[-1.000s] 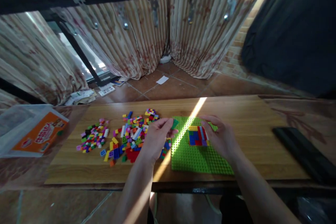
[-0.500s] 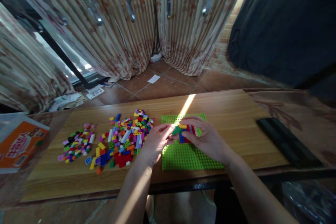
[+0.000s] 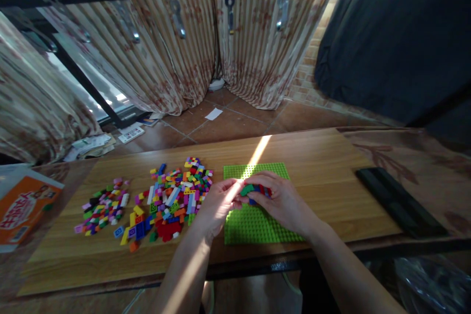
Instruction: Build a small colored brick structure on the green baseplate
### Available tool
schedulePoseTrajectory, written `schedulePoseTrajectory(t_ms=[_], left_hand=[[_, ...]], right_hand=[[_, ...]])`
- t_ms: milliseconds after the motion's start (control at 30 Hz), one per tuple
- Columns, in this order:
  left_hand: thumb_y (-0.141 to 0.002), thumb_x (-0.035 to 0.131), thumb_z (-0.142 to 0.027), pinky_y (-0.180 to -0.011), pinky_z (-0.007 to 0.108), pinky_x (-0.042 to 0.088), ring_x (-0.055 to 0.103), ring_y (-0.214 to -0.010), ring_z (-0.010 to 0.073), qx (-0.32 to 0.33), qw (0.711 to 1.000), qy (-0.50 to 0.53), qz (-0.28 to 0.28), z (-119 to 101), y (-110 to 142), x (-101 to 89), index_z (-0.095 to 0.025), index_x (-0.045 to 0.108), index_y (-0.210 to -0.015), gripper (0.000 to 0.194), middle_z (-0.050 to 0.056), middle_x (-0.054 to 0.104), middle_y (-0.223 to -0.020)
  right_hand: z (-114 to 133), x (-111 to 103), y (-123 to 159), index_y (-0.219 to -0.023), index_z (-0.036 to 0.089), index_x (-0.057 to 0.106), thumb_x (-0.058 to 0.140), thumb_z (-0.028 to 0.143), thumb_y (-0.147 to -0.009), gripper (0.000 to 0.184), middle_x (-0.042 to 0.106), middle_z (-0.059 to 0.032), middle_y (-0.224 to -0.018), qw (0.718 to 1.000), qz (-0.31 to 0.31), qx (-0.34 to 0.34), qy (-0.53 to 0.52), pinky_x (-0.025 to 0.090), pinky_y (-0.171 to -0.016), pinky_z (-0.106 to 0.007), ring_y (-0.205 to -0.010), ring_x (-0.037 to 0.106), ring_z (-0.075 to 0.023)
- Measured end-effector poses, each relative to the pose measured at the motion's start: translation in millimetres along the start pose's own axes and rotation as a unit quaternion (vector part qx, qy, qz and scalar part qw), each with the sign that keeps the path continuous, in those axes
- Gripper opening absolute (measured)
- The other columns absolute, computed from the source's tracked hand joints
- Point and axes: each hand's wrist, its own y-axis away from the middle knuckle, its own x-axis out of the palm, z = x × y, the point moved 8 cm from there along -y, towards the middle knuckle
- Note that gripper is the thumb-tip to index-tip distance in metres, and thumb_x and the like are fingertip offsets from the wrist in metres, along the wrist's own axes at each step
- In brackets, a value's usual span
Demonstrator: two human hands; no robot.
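A bright green studded baseplate (image 3: 253, 225) lies on the wooden table. On it stands a small multicoloured block of bricks (image 3: 259, 192), red, blue and green. My left hand (image 3: 217, 203) pinches a dark green brick (image 3: 247, 189) against the block's left edge. My right hand (image 3: 283, 201) curls over the block from the right and holds it. To the left lies a large heap of loose coloured bricks (image 3: 172, 196), with a smaller heap (image 3: 101, 204) further left.
An orange and white box (image 3: 20, 206) sits at the table's left end. A flat black object (image 3: 399, 201) lies at the right. Beyond the wooden table (image 3: 324, 157) are striped curtains, a tiled floor with papers and a dark cloth.
My left hand has carried the green brick rightward onto the block, and my right hand has closed over the block. The view has shifted slightly.
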Motion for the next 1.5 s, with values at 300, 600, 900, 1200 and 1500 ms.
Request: schedulePoseTrajectory(t_ms=[300,600,900,1200,1500], left_hand=[[-0.074,0.070,-0.036,-0.053,0.017,0.041,0.058,-0.057,0.0079,0.001,1.000,-0.018,0.005,-2.4,1.9,2.4,-0.013,0.067,-0.079,0.023,0.002,0.063,-0.067],[-0.068,0.075,-0.042,-0.056,0.017,0.040,0.058,-0.062,0.0083,0.009,0.999,-0.049,0.007,-2.7,1.8,1.1,-0.014,0.071,-0.085,0.033,0.003,0.066,-0.071],[-0.068,0.074,-0.040,-0.056,0.018,0.041,0.058,-0.062,0.0090,0.021,0.997,-0.078,-0.003,-3.1,-0.6,-2.0,-0.014,0.071,-0.084,0.031,0.003,0.067,-0.072],[-0.073,0.070,-0.041,-0.056,0.018,0.040,0.059,-0.064,0.0094,0.033,0.993,-0.113,-0.007,-2.1,-1.7,-3.6,-0.015,0.071,-0.090,0.031,0.003,0.068,-0.074],[-0.074,0.067,-0.034,-0.056,0.018,0.041,0.060,-0.063,0.0094,0.041,0.990,-0.130,-0.034,-6.6,-0.4,-5.7,-0.015,0.072,-0.090,0.026,0.004,0.069,-0.077]], right_hand=[[1.2,-1.2,0.0,-0.097,0.026,0.068,0.060,0.022,-0.086,0.013,0.068,-0.0014,-0.097,0.999,0.005,-0.011,0.039,0.048,-0.083,-0.034,-0.094,0.060,-0.0178],[0.4,2.9,0.4,-0.099,0.025,0.066,0.059,0.024,-0.087,0.014,0.068,-0.0024,-0.097,0.997,0.014,-0.025,0.073,0.047,-0.084,-0.037,-0.094,0.060,-0.0198],[-0.2,5.1,0.7,-0.102,0.024,0.066,0.059,0.022,-0.086,0.018,0.068,-0.0033,-0.100,0.995,0.009,-0.030,0.096,0.047,-0.086,-0.037,-0.097,0.059,-0.0207],[-0.7,2.0,1.0,-0.102,0.025,0.067,0.060,0.022,-0.086,0.018,0.068,-0.0026,-0.100,0.995,-0.011,-0.042,0.092,0.046,-0.087,-0.036,-0.097,0.059,-0.0202],[0.3,1.0,1.4,-0.097,0.025,0.068,0.058,0.022,-0.088,0.014,0.068,-0.0026,-0.097,0.994,0.001,-0.037,0.100,0.046,-0.085,-0.035,-0.095,0.060,-0.0198]])
